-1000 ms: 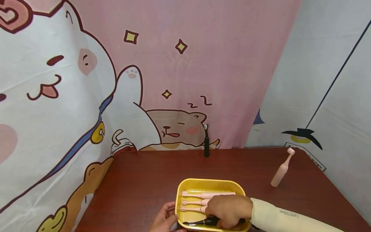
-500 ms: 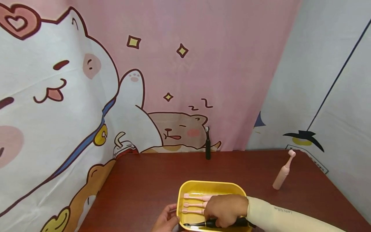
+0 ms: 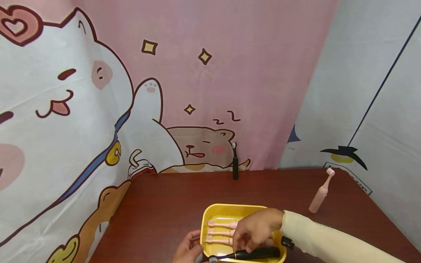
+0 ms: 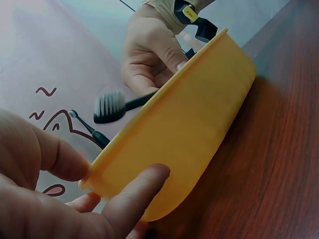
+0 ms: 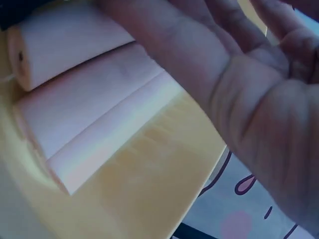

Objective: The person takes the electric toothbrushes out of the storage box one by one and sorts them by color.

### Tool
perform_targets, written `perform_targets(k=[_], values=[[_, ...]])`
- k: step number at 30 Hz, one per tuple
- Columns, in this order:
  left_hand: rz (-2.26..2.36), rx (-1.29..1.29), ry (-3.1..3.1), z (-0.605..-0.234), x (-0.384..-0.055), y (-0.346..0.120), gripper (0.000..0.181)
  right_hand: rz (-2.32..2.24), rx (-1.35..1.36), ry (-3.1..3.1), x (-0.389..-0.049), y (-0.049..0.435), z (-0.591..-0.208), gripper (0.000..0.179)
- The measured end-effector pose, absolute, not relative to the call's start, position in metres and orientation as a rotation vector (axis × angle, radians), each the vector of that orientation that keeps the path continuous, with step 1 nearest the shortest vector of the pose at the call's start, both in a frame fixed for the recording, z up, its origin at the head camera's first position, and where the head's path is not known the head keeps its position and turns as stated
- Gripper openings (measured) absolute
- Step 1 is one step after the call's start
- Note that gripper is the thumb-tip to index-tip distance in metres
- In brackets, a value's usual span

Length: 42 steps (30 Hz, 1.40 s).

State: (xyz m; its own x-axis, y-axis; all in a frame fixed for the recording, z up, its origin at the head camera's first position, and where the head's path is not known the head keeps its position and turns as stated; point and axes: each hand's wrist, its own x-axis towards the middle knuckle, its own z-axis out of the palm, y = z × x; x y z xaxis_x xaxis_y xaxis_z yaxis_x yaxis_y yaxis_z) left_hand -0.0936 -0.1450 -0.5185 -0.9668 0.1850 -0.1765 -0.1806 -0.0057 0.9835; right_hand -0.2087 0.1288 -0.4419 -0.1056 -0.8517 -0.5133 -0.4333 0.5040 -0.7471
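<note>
My right hand (image 3: 258, 228) pinches a black electric toothbrush (image 3: 263, 252) by its handle, over the near side of a yellow plastic bin (image 3: 230, 205). The bristled brush head (image 4: 110, 105) sticks out past the rim in the left wrist view. My left hand (image 3: 188, 248) grips the bin's left end, its thumb pressed on the outer wall (image 4: 194, 134). Inside the bin, several pink electric toothbrushes (image 3: 221, 232) lie side by side, partly hidden by my right hand. Their thick pink handles (image 5: 84, 107) show close up in the right wrist view.
Another black electric toothbrush (image 3: 235, 168) stands upright near the back of the dark red-brown table (image 3: 158, 204). To the right of the bin a pink electric toothbrush (image 3: 318, 199) stands on its base. A cartoon-printed cloth (image 3: 256, 73) hangs behind the table.
My right hand has raised the black toothbrush from the bin's floor to the near rim, its head now past the left end. My left hand stays on the bin.
</note>
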Motion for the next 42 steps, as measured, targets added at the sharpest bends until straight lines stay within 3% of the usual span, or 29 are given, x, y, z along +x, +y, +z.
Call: perform_targets(k=[19,24,42], values=[[2.093,-0.049,1.955,-0.512,-0.093,-0.136,0.054,-0.685,-0.855,1.471,-0.221,0.137,-0.45,0.043],[2.116,-0.032,1.933,-0.513,-0.093,-0.137,0.055,-0.763,-0.806,1.444,-0.225,0.141,-0.446,0.036],[1.99,-0.043,2.118,-0.515,-0.094,-0.142,0.05,-1.394,-0.964,1.552,-0.234,0.175,-0.418,0.035]])
